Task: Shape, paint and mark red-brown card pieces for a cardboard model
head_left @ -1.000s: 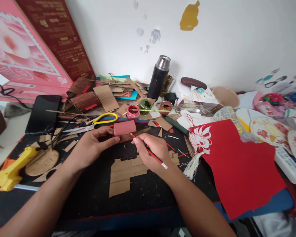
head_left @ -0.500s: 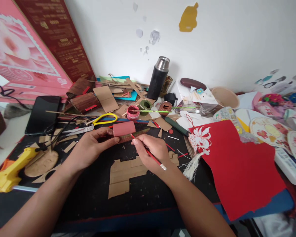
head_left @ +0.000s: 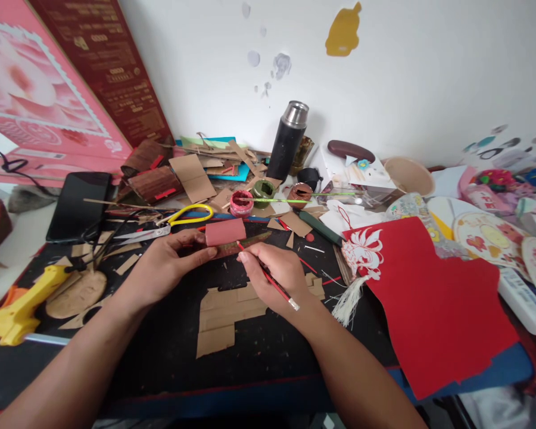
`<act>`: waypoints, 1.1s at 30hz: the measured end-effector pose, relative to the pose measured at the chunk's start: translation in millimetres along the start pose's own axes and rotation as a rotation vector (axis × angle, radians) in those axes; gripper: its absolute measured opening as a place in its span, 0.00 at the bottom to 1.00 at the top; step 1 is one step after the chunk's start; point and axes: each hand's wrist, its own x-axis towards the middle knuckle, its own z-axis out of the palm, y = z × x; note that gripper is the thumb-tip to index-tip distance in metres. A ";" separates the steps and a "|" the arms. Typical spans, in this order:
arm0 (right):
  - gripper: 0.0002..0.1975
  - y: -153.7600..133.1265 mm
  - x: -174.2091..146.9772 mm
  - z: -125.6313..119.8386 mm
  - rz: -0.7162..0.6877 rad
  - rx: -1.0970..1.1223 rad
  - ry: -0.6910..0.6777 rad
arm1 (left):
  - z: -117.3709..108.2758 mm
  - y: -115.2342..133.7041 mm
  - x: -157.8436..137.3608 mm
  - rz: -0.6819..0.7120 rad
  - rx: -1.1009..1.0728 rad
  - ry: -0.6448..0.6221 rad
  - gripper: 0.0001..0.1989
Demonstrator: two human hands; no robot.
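My left hand is closed at the left end of a narrow brownish-green strip, its thumb along the strip. The fingertips reach the left edge of a small dull-red rectangular piece, which lies just beyond the strip. Between the thumb and fingers of my right hand is a red-and-black pencil with a white eraser end. Its point meets the strip near the red piece's lower right corner. Below both hands lies a cut, stepped piece of brown cardboard.
Yellow-handled scissors and a yellow glue gun lie to the left, near a black phone. Behind are open paint jars and a black flask. Red sheet covers the table's right side.
The pencil's eraser end has dipped slightly down and left. Both hands and the red piece keep their places, and the camera view has shifted a little.
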 end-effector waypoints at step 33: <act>0.26 13.3 15.2 -10.4 0.540 0.860 0.301 | -18.6 -19.9 -1.5 0.147 -0.340 -0.139 0.14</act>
